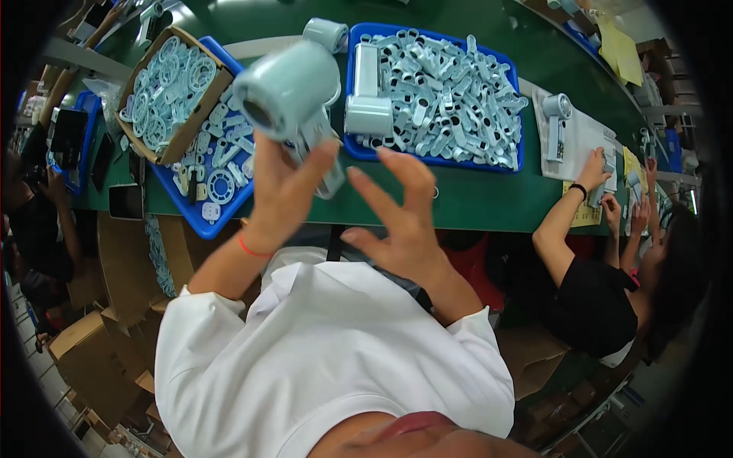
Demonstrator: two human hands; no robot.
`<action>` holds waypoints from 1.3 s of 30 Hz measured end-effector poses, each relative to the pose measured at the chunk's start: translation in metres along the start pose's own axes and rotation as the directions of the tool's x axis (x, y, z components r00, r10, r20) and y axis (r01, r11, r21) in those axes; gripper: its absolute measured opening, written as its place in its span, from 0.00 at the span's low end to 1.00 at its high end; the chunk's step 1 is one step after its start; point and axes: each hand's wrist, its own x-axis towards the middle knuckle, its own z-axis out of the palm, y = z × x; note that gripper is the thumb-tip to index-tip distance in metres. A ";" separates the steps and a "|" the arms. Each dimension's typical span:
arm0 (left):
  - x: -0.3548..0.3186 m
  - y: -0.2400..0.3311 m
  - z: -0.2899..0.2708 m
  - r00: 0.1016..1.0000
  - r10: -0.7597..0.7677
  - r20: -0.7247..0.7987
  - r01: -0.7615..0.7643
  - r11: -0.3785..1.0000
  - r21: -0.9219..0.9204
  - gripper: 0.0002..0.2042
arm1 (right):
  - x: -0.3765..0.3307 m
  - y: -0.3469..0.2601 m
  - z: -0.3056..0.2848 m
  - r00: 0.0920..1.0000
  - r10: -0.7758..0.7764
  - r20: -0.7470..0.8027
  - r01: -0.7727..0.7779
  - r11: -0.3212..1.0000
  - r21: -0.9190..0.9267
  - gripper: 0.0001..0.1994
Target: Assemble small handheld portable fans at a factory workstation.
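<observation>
My left hand (276, 191) grips a pale blue hair dryer body (294, 84) by its handle, raised above the green table with its round barrel upward. Motion blurs the barrel a little. To the right of the handle, my right hand (406, 217) is held with its fingers apart and nothing in it. Just beyond it is a blue tray (523, 122) heaped with small pale blue plastic pieces (450, 95). Two more dryer bodies lie at that tray's left side, one of them with its barrel (369, 116) facing me.
At left, a cardboard box (183, 42) of pale blue rings rests on a second blue tray (200, 226) of mixed parts. Another barrel piece (326, 33) stands behind. A phone (126, 201) lies at the table edge. At right, a co-worker's arm (561, 214) reaches over the table (489, 206).
</observation>
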 end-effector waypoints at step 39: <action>0.208 0.011 -0.024 0.274 -0.143 0.951 -0.957 -0.138 0.255 0.16 | 0.075 0.142 -0.029 0.929 0.347 0.126 -0.248 0.839 -0.485 0.15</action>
